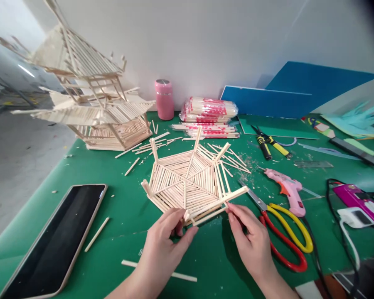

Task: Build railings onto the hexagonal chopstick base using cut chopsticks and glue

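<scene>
A hexagonal base of pale wooden sticks [177, 174] lies on the green table, with short posts rising at its corners. Along its near right edge, a thin loose-looking stick [210, 216] spans between my two hands. My left hand [170, 245] pinches the stick's left end beside the near corner post. The fingertips of my right hand [249, 236] are closed on its right end, just below the right corner post [235, 194]. A cut stick [183, 277] lies partly under my left wrist.
A stick pagoda [93, 112] stands back left, near a pink cup [164, 101] and wrapped stick bundles [210, 110]. A phone [59, 236] lies left. Scissors [286, 232], a pink glue gun [286, 187], pliers [269, 143] and a purple device [360, 199] with cables lie right.
</scene>
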Demonstrator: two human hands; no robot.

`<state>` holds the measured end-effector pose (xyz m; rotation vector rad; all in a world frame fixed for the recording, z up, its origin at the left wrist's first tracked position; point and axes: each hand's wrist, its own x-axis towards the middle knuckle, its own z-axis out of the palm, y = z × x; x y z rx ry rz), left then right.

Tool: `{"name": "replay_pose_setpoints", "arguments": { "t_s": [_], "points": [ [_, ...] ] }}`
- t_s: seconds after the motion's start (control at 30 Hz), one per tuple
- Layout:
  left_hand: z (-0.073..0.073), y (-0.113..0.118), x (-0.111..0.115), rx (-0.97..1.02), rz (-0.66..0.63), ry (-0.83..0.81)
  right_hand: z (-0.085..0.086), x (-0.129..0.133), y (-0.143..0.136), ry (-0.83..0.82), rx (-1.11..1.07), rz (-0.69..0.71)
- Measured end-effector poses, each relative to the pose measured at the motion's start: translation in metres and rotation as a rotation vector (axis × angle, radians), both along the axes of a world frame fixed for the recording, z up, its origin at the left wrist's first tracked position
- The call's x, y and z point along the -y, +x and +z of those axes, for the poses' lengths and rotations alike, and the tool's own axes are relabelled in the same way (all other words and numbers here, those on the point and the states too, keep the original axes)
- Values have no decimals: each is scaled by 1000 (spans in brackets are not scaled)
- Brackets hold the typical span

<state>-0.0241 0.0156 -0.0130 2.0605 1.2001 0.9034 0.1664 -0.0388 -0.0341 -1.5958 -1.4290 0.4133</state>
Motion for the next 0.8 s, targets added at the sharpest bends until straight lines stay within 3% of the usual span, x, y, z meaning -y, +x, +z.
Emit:
{"name": "replay_pose_setpoints", "arguments": {
  "t_s": [0.13, 0.33, 0.8],
  "points": [
    [2, -6, -3, 35, -27, 42, 2, 3, 0, -9, 73, 44],
    [2, -23, -8, 38, -102, -57, 5, 3, -3, 35, 182, 131],
    [-1, -25, -11, 134, -115, -148, 10, -8, 3, 56, 196, 88]
  ]
}}
